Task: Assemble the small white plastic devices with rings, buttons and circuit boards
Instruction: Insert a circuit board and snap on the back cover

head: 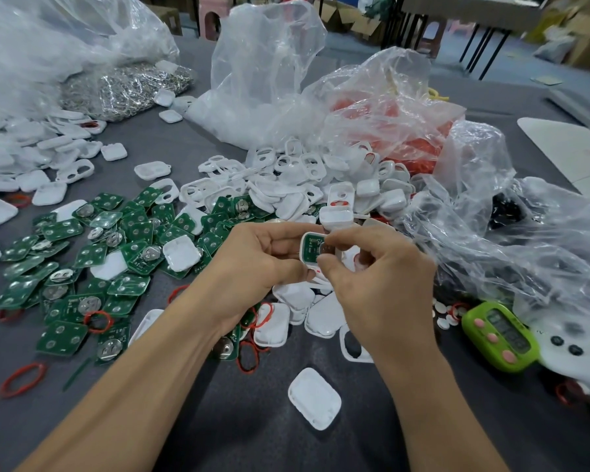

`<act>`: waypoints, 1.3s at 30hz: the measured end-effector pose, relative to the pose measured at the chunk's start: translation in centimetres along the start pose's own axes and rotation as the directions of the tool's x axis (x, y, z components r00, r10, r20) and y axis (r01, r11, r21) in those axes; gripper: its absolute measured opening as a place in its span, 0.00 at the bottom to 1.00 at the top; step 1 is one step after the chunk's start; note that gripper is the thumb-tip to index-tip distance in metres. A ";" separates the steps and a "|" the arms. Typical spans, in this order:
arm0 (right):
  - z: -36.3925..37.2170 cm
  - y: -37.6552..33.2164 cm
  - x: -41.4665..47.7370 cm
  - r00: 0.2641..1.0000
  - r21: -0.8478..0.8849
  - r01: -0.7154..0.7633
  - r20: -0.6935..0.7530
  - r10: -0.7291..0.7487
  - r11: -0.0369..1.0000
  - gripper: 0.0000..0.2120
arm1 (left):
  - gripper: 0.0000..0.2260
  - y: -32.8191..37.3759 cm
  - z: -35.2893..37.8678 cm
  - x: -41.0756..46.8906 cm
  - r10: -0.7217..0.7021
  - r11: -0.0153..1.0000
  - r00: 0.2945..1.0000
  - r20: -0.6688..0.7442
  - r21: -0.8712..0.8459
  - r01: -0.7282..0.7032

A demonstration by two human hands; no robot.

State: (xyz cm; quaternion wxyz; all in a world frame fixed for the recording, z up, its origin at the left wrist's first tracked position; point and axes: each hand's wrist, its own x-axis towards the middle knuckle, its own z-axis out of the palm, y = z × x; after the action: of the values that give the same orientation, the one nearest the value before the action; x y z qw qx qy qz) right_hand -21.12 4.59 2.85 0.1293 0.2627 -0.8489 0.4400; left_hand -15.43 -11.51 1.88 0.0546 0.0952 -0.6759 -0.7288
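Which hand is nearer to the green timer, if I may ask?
Right. The right hand is left of the green timer; the left hand is farther left. Both hold the white device.

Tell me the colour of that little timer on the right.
The timer is lime green with pink buttons, clearest in head view.

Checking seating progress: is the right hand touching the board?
Touching. Head view: the right hand pinches the board in the shell that the left hand holds.
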 end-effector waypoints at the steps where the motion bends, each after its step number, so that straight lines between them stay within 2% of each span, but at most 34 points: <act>1: 0.1 0.0 0.0 1.000 -0.008 0.000 -0.011 -0.001 1.000 0.12 | 0.24 0.0 0.1 0.0 -0.001 1.000 1.000 0.000 0.004 0.001; 14: 0.1 -0.2 -0.2 0.999 -0.090 0.034 -0.023 -0.036 0.995 0.10 | 0.24 0.5 0.7 -0.3 -0.054 0.999 0.998 -0.037 -0.009 0.053; 30: 0.5 -0.7 -0.5 0.996 -0.111 0.039 -0.079 -0.048 0.993 0.09 | 0.24 0.4 0.5 -0.3 -0.030 0.999 0.999 -0.027 -0.011 0.030; 39: 0.8 -0.8 -0.6 0.990 -0.027 0.047 -0.132 -0.050 0.999 0.09 | 0.22 0.2 0.2 -0.1 0.022 0.993 1.000 0.010 -0.119 -0.021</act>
State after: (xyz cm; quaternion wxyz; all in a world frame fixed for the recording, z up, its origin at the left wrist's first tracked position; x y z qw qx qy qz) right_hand -20.14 3.80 2.67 0.1992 0.2519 -0.8369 0.4433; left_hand -15.38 -11.27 2.11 0.0640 0.0802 -0.6324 -0.7678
